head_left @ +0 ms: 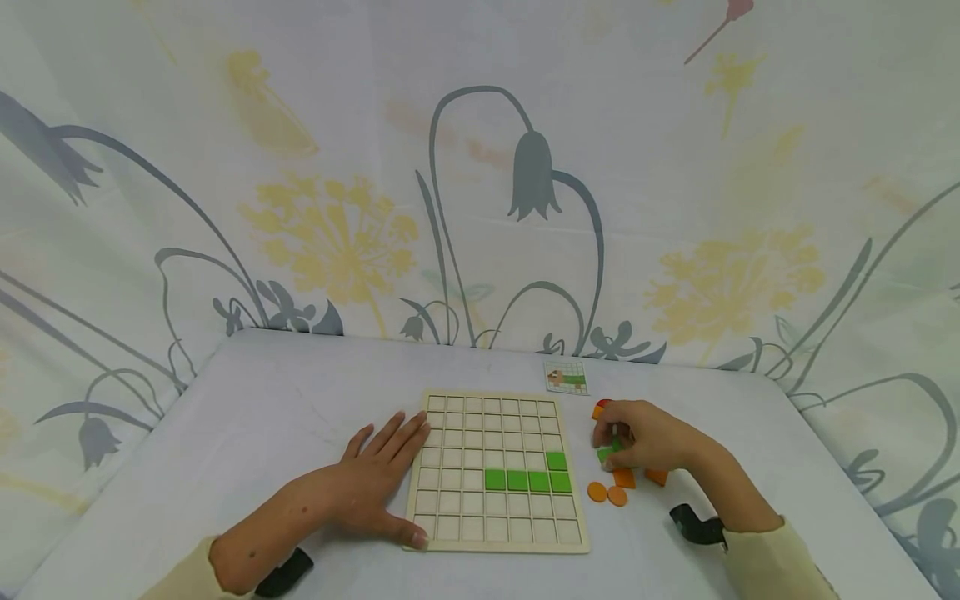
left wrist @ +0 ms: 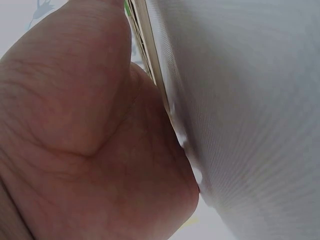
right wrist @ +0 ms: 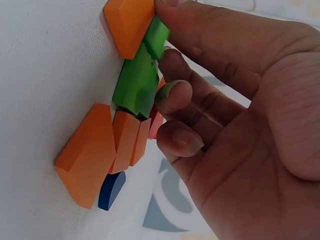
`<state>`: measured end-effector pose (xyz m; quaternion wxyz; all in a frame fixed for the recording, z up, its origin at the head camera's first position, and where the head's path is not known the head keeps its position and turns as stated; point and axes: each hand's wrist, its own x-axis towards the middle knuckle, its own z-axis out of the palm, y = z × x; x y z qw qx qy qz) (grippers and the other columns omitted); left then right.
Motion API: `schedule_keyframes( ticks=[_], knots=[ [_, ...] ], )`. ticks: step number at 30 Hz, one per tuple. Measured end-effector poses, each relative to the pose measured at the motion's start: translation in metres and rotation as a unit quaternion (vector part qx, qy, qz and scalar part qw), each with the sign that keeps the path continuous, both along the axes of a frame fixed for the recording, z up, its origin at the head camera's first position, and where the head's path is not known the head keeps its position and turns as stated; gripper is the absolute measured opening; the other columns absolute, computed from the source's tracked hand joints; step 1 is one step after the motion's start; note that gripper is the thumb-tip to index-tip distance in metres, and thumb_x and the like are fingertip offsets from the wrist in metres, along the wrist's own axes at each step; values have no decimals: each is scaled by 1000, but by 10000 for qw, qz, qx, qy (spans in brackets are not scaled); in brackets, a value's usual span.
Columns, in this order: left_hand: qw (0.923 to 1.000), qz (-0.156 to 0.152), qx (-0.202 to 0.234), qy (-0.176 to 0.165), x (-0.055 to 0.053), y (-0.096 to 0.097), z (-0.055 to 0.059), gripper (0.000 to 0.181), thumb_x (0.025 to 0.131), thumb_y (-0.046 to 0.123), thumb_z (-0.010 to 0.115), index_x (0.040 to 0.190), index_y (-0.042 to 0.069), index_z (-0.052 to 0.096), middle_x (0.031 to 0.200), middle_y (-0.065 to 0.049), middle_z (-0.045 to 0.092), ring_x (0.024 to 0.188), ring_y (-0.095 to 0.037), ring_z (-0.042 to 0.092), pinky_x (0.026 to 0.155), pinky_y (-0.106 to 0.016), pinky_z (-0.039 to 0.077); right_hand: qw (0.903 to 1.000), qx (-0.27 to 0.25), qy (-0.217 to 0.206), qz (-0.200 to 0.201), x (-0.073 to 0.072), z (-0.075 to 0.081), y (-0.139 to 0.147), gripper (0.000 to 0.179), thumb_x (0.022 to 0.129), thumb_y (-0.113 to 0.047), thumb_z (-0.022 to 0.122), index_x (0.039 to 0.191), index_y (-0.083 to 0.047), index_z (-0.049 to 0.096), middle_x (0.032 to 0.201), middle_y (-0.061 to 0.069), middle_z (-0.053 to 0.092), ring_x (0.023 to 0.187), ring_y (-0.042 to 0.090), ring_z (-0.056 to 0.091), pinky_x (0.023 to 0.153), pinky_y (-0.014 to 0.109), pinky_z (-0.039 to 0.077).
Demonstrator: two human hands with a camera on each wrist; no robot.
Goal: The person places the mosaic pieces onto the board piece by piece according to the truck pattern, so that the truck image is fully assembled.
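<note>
A pale wooden grid board [head_left: 450, 504] lies on the white table, with several green square tiles [head_left: 517, 480] set in its right part. My left hand [head_left: 367, 492] rests at the board's left edge, fingers spread and straight, thumb on the near left corner. Its palm [left wrist: 75, 150] and the board's edge [left wrist: 150, 45] fill much of the left wrist view. To the right of the board, my right hand [head_left: 652, 437] reaches down to loose pieces with bent fingers. Thumb and forefinger pinch a green tile [right wrist: 157, 37], beside other green tiles [right wrist: 134, 87] on the table.
Orange round pieces [head_left: 597, 492] and orange angular pieces [head_left: 624, 477] lie close to my right hand. A dark blue curved piece [right wrist: 111, 191] shows in the right wrist view. Behind the board lies a small picture card [head_left: 566, 377]. A flower-printed curtain [head_left: 480, 208] hangs behind the table.
</note>
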<state>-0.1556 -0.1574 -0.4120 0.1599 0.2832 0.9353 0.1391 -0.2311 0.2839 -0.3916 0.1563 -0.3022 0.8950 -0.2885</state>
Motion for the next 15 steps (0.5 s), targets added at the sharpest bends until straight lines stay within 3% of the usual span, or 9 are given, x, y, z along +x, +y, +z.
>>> schedule_keyframes(
  ticks=[7, 15],
  knots=[
    [10000, 0, -5, -14, 0, 0, 0, 137, 78, 88, 67, 171, 7, 9, 180, -8, -2, 164, -37, -6, 125, -69, 4, 9999, 37, -99, -38, 0, 1, -5, 22, 86, -10, 88, 92, -15, 68, 82, -2, 59, 73, 13, 54, 66, 25, 47],
    [10000, 6, 19, -48, 0, -1, -1, 137, 78, 89, 66, 171, 8, 8, 180, -7, -3, 164, -36, -7, 126, -68, 3, 9984, -569, 63, 21, 4, -1, -21, 17, 94, -4, 79, 94, -16, 67, 85, -3, 62, 74, 11, 57, 69, 26, 51]
  ],
)
